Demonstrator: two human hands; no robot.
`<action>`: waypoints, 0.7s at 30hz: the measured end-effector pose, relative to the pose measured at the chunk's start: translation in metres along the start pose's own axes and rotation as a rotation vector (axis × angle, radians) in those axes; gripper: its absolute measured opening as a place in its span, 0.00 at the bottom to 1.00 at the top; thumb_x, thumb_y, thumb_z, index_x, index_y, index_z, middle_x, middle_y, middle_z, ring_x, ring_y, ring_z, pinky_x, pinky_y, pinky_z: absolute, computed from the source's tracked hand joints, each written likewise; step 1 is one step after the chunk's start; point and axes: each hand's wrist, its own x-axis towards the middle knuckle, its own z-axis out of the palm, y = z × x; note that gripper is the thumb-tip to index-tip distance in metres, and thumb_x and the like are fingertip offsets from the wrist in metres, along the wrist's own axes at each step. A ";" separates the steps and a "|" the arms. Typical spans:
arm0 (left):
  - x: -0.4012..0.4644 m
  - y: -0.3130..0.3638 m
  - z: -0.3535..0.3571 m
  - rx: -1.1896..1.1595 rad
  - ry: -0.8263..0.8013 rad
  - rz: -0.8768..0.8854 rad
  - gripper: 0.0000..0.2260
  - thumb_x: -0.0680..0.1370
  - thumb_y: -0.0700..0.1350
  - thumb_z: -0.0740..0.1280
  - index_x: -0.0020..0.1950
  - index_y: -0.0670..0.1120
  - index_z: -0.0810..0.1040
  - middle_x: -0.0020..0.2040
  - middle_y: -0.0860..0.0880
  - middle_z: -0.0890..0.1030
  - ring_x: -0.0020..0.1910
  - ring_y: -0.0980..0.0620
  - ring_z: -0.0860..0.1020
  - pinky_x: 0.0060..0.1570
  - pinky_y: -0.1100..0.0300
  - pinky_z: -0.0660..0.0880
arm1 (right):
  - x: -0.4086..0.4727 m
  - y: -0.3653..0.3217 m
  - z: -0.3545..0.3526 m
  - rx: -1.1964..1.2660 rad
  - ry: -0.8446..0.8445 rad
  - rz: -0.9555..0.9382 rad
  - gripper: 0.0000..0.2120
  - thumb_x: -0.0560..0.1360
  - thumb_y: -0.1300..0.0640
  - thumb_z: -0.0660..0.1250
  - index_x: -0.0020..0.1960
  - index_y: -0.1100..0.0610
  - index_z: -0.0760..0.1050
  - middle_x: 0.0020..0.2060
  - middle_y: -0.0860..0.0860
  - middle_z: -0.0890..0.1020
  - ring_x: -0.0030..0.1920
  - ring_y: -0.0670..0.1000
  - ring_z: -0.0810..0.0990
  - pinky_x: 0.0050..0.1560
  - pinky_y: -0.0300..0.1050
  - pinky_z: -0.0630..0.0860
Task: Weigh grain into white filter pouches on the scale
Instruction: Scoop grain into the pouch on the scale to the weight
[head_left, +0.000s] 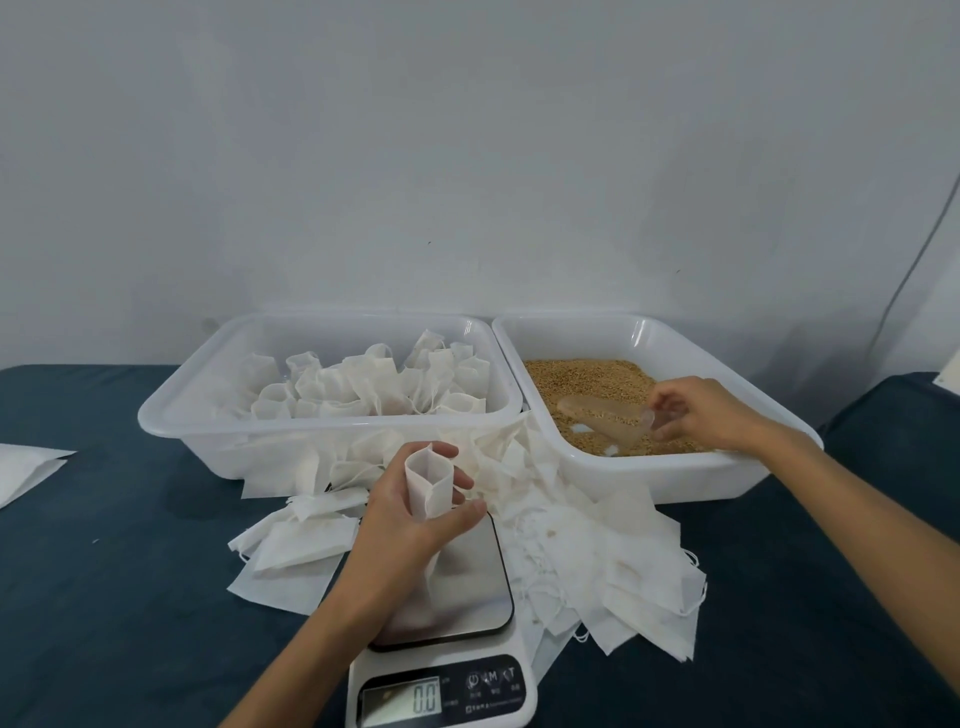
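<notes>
The scale (447, 613) stands at the near table edge, loose empty pouches (597, 561) crowding both its sides. Above its plate the left hand (410, 514) grips an open pouch (428, 486) upright. The right hand (696, 415) reaches into the grain tray (675, 478), fingers pinching a clear scoop (602, 418) lying in the grain (582, 379).

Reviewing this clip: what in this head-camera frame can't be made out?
- Scale platform: largely covered by the left hand and the pouch in its grip.
- Button labels beside the display: too small to read.
- Scoop: translucent, handle hidden in the right hand; its fill is unclear.
- Pouches in the left tray: contents unseen.
</notes>
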 end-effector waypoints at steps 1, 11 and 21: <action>0.000 0.000 0.000 0.001 -0.003 0.001 0.21 0.74 0.38 0.80 0.62 0.49 0.78 0.49 0.48 0.85 0.46 0.52 0.83 0.48 0.58 0.80 | -0.001 -0.002 -0.001 0.008 0.013 0.001 0.13 0.67 0.63 0.81 0.47 0.54 0.81 0.49 0.50 0.84 0.53 0.51 0.81 0.58 0.51 0.77; -0.001 -0.002 0.002 0.020 -0.021 0.021 0.21 0.69 0.49 0.78 0.61 0.52 0.79 0.49 0.50 0.85 0.47 0.52 0.84 0.49 0.62 0.79 | -0.035 -0.077 -0.005 0.230 0.085 -0.219 0.11 0.70 0.62 0.78 0.49 0.50 0.83 0.47 0.42 0.85 0.53 0.40 0.82 0.58 0.42 0.76; -0.003 -0.004 0.001 0.024 -0.032 0.011 0.17 0.69 0.51 0.78 0.55 0.55 0.79 0.50 0.52 0.85 0.50 0.51 0.85 0.48 0.62 0.79 | -0.059 -0.143 -0.003 0.046 0.154 -0.525 0.15 0.71 0.62 0.78 0.55 0.49 0.83 0.48 0.39 0.84 0.50 0.38 0.81 0.52 0.32 0.75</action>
